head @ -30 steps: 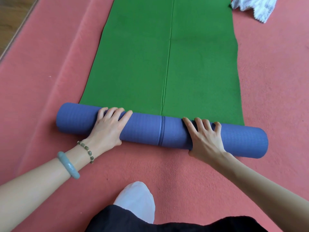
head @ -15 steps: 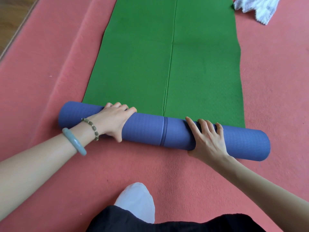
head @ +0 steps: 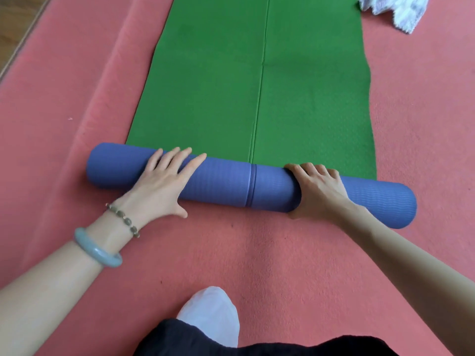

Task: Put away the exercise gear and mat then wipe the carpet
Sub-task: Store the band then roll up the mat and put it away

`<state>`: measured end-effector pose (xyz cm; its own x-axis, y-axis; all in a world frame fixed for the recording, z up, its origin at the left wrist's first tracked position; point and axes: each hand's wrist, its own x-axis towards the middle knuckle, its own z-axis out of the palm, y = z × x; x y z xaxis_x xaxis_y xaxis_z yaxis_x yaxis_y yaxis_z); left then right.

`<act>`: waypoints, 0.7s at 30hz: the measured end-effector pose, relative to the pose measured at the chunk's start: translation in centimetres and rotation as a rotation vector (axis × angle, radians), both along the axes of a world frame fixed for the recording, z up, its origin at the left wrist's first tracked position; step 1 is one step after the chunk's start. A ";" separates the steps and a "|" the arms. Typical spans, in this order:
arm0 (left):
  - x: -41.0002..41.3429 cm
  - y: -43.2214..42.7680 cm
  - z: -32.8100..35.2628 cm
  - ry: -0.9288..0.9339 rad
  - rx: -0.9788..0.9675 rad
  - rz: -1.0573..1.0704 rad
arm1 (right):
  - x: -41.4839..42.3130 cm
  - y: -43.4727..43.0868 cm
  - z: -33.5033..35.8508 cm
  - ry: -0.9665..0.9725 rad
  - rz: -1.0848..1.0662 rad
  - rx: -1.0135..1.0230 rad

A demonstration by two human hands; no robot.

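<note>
An exercise mat lies on the pink carpet (head: pixel 270 253), green side (head: pixel 257 86) up and stretching away from me. Its near end is wound into a purple roll (head: pixel 223 186) lying crosswise. My left hand (head: pixel 162 183) presses on the left part of the roll with straight, spread fingers, thumb down at the carpet. On the right part, my right hand (head: pixel 316 191) holds the roll, its fingers curled over the far side and its thumb under the near side.
A crumpled white cloth (head: pixel 395 9) lies on the carpet at the top right, beside the mat's far edge. My white-socked foot (head: pixel 210 314) rests on the carpet near me. Wooden floor (head: pixel 12 21) shows past the carpet's left edge.
The roll has turned slightly further onto the green part. My left hand went from bent over the roll to stretched flat on it. My right fingers curled over its far side.
</note>
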<state>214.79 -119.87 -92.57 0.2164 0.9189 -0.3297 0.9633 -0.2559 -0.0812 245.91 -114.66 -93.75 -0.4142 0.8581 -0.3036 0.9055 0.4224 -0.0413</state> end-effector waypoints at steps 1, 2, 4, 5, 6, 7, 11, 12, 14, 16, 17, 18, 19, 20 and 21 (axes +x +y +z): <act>0.2 -1.0 -0.7 -0.035 0.114 -0.008 | -0.1 1.0 0.4 -0.007 0.003 -0.054; 0.3 -1.5 -1.6 -0.072 0.201 -0.011 | -0.1 2.0 0.7 -0.022 -0.001 -0.116; 0.7 -1.1 -2.6 -0.091 0.276 -0.015 | -0.3 4.0 1.0 -0.041 -0.018 -0.260; 0.9 -0.7 -2.8 -0.081 0.292 -0.011 | -0.5 4.8 1.1 -0.026 -0.035 -0.338; 1.1 -0.1 -2.9 -0.069 0.310 -0.008 | -0.7 5.6 1.3 -0.004 -0.055 -0.406; 1.2 0.5 -2.9 -0.060 0.327 -0.006 | -0.8 6.1 1.6 0.007 -0.067 -0.449; 1.0 2.2 -3.3 -0.046 0.361 -0.007 | -0.4 5.4 2.1 -0.039 -0.083 -0.250; 1.0 2.8 -3.1 -0.049 0.343 -0.004 | 0.2 4.3 1.7 -0.006 -0.072 -0.102; 1.0 4.3 -2.4 -0.044 0.262 0.011 | 1.4 1.5 0.5 0.079 -0.001 0.204; 0.9 6.0 -1.6 -0.046 0.150 0.015 | 2.0 -1.0 -0.8 0.116 -0.004 0.362; 0.9 6.8 -1.2 -0.049 0.106 0.014 | 2.0 -1.7 -1.4 0.103 -0.015 0.376; 0.8 7.4 -0.9 -0.050 0.069 0.010 | 1.9 -2.2 -2.0 0.080 -0.020 0.372; 0.8 8.0 -0.7 -0.055 0.038 0.005 | 1.8 -2.3 -2.3 0.055 -0.023 0.369; 0.8 8.3 -0.5 -0.062 0.016 0.003 | 1.7 -2.2 -2.6 0.038 -0.028 0.369; 0.7 8.5 -0.4 -0.071 0.004 0.005 | 1.6 -2.0 -2.7 0.030 -0.033 0.372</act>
